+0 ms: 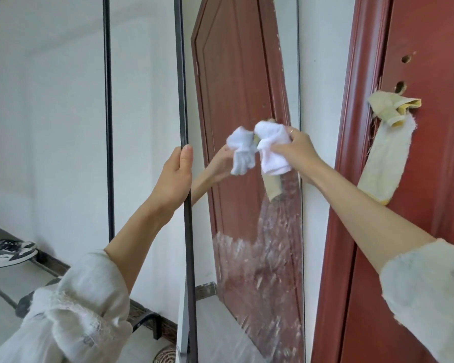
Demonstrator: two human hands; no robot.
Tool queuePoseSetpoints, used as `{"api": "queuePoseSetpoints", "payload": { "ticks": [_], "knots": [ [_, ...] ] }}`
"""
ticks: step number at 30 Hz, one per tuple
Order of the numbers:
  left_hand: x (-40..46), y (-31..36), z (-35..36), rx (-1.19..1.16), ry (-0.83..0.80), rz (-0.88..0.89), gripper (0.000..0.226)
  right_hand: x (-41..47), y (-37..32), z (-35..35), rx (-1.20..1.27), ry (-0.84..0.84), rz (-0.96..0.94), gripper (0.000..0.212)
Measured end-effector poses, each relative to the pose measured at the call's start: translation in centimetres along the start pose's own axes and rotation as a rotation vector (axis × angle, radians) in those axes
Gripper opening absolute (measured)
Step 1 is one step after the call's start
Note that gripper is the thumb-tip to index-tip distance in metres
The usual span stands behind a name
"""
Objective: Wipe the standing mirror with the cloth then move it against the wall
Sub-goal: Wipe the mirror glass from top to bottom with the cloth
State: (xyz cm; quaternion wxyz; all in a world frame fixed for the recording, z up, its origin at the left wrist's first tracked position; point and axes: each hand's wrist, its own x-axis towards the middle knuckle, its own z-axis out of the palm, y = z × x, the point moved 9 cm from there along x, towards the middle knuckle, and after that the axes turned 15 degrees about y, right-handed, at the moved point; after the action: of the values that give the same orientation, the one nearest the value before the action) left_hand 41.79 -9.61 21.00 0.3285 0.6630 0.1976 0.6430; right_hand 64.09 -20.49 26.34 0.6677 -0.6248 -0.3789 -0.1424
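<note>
Hands: left hand grips mirror edge, right hand presses bunched cloth against glass.

— What's the person wearing?
— Loose, off-white, gauzy woven sleeves, bunched in folds above both bare forearms.
— Any jewellery?
— A thin ring on one finger of the right hand; the left hand shows none.

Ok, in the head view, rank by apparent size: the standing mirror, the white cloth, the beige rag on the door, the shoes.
1. standing mirror
2. beige rag
3. and 4. white cloth and shoes: look alike, and the shoes sit farther away, so unranked.
</note>
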Motion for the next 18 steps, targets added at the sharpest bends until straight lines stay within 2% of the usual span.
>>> {"api": "queuePoseSetpoints", "payload": {
  "ticks": [3, 5, 7, 9, 12, 15, 18],
  "knots": [
    [0.0, -0.2, -0.1, 0.003, -0.001, -0.001, 0.028, 2.5, 1.9, -0.7, 0.001, 0.176, 0.119, 0.027],
    [0.1, -0.2, -0.1, 0.002, 0.007, 0.010, 0.028, 2.5, 2.0, 0.5, 0.087, 0.182, 0.171, 0.025],
    [0.3, -0.3, -0.2, -0.002, 0.017, 0.024, 0.030, 1.5, 0.7, 2.2, 0.220, 0.154, 0.143, 0.032],
    [0.4, -0.6, -0.3, -0.009, 0.026, 0.023, 0.034, -0.7, -1.6, 4.1, 0.239, 0.061, -0.007, 0.036],
    [0.6, -0.8, -0.4, -0.012, 0.040, 0.007, 0.035, -5.3, -1.9, 5.8, 0.135, -0.120, -0.208, 0.035],
    [0.3, -0.6, -0.3, 0.000, 0.073, -0.001, 0.030, -9.7, 1.3, 6.4, 0.043, -0.332, -0.236, 0.037],
    [-0.4, -0.5, -0.2, 0.023, 0.121, -0.010, 0.035, -12.5, 4.5, 6.6, -0.224, -0.583, -0.238, 0.028]
  ]
}}
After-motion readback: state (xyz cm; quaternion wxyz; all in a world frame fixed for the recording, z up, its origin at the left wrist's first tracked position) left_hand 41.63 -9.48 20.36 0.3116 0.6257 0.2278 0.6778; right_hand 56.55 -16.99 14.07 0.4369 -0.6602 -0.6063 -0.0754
